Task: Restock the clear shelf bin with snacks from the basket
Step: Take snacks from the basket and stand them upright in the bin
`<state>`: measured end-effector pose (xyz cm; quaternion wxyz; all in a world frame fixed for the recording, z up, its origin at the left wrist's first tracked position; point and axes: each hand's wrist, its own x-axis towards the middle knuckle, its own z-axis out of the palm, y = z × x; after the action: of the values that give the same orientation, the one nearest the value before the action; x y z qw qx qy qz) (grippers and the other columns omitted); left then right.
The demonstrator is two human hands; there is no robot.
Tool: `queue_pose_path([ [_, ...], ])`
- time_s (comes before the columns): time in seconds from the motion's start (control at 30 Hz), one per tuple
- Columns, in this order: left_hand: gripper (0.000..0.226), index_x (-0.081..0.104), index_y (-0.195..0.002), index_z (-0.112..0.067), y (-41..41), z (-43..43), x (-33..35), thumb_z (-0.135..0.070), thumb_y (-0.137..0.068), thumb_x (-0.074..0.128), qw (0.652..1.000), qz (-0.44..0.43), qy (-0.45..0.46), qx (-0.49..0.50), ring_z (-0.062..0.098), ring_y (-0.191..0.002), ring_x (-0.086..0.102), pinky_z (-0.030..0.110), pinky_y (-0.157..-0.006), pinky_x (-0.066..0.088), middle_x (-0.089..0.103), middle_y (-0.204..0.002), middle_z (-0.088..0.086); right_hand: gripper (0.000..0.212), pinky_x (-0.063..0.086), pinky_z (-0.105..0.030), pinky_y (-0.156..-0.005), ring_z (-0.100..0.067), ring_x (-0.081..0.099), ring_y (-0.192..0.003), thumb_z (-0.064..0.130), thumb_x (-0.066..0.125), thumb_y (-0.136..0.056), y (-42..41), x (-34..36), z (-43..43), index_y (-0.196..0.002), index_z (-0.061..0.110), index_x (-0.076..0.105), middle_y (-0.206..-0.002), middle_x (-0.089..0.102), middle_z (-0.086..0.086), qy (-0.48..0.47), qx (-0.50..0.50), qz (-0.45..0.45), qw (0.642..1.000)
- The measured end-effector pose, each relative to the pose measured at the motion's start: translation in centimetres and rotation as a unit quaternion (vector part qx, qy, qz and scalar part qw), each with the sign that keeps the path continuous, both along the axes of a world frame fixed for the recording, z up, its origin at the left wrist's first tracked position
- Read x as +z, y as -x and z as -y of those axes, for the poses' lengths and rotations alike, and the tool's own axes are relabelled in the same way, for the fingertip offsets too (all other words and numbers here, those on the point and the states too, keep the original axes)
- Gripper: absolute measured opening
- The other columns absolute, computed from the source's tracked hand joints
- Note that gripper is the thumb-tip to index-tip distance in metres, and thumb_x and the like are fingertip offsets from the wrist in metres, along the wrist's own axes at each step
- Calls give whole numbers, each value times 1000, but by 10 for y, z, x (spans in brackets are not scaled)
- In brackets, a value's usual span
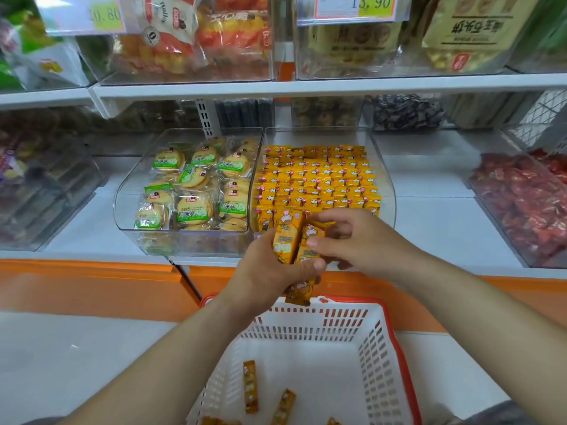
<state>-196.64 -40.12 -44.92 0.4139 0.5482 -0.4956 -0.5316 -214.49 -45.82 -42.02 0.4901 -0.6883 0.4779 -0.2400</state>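
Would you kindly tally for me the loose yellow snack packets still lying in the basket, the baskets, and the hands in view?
Loose yellow snack packets visible in the basket: 5, some cut off by the frame edge
White basket: 1
Hands, left hand and right hand, both gripping a bunch of packets: 2
Total: 8

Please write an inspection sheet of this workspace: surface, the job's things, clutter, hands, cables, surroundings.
Surface: white shelf with an orange front edge.
Job's things: clear bin filled with rows of yellow snack packs; white basket with a red rim below, a few packs left in it.
Clutter: nothing seen.
Hands: left hand grips a bunch of yellow packs; right hand pinches the same bunch at the bin's front.
Cables: nothing seen.
Surroundings: cookie bin to the left, red-candy bin to the right, price tags above.
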Motion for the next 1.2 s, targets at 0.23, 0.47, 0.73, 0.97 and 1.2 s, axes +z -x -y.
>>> queue_pose_path([
  [0.23, 51, 67, -109, -25, -1, 0, 2, -44, -66, 85, 996, -41, -30, 75, 18, -80, 79, 21, -55, 56, 80, -90, -3, 15, 60, -34, -67, -25, 75, -84, 7, 64, -92, 19, 8, 11, -90, 19, 74, -107, 70, -17, -104, -60, 173, 978],
  [0.47, 24, 68, -101, -19, -10, 9, 5, -25, -83, 82, 992, -51, -8, 115, 12, -68, 74, 20, -50, 51, 78, -79, -1, 19, 59, -32, -70, -15, 73, -75, 38, 77, -84, 7, -7, -6, -75, 25, 67, -81, 76, -3, -54, 32, 11, 998],
  [0.73, 21, 71, -106, -22, -7, 10, -4, -30, -89, 78, 995, -44, -27, 80, 12, -65, 69, 25, -55, 53, 75, -77, 0, 44, 60, -39, -61, -28, 74, -80, 10, 77, -84, 38, 11, 9, -109, 41, 59, -101, 66, -6, 1, 11, 73, 997],
  [0.97, 24, 69, -114, -23, -9, 12, -13, -9, -95, 69, 996, -69, -28, 48, 19, -89, 77, 28, -70, 59, 79, -104, -3, 38, 50, -27, -63, -8, 67, -66, 15, 83, -77, 77, 12, 41, -90, 38, 55, -99, 69, 5, 239, -169, -93, 952],
  [1.2, 24, 69, -114, -23, -11, 11, -18, -10, -94, 71, 997, -64, -28, 45, 22, -91, 78, 31, -72, 62, 79, -100, -3, 30, 54, -37, -80, -26, 67, -80, 13, 81, -79, 51, -6, 49, -104, 20, 68, -105, 67, -7, 304, -145, -231, 913],
])
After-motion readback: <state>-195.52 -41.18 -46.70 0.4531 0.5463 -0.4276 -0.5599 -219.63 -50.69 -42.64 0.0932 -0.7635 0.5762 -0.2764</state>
